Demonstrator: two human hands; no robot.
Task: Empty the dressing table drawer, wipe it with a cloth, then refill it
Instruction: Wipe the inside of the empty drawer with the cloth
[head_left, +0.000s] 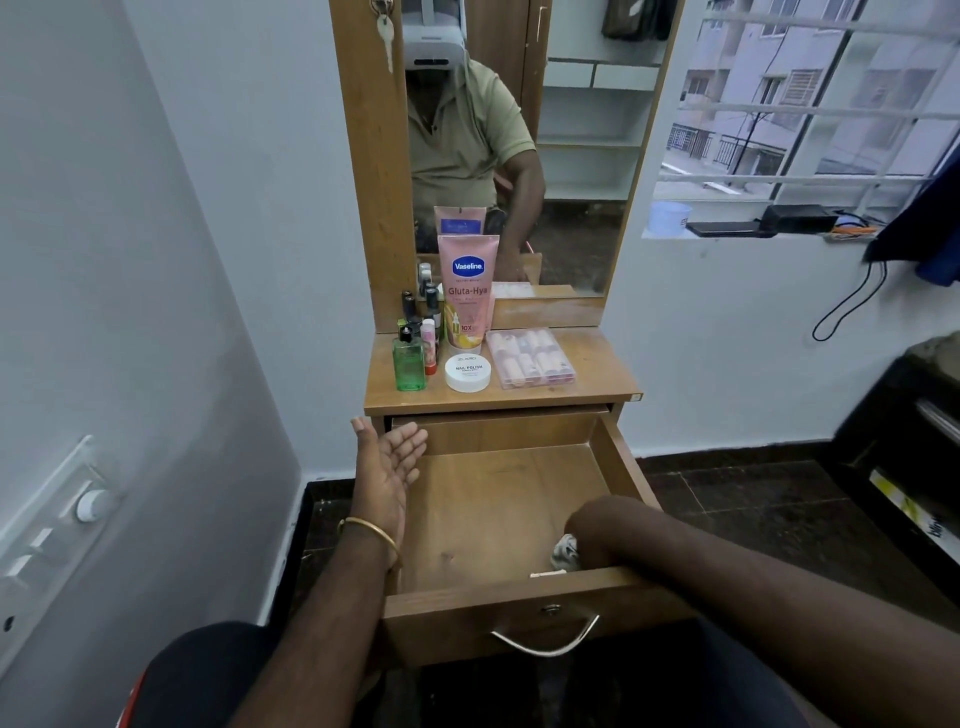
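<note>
The dressing table (592, 364) stands ahead of both my hands, and its drawer (498, 499) is pulled out under them with its floor bare, so I judge the emptying done and the wiping in hand. Beyond my left hand, up on the tabletop, wait the things to go back: the Vaseline tube (467, 291) at the rear, the clear case of small bottles (531, 358) to its right, the green bottle (409, 364) nearest my fingertips, and the white nail polish jar (467, 372) between bottle and case. My right hand (597, 530) is down in the drawer's near right corner, bunched on the cloth (565, 552), which shows only as a pale wad under my wrist against the front wall. My left hand (387, 467) hovers over the drawer's left wall, palm turned inward, fingers straight and spread, holding nothing. Next, I think, the cloth must sweep away from me across the floor toward the far corners before anything returns.
</note>
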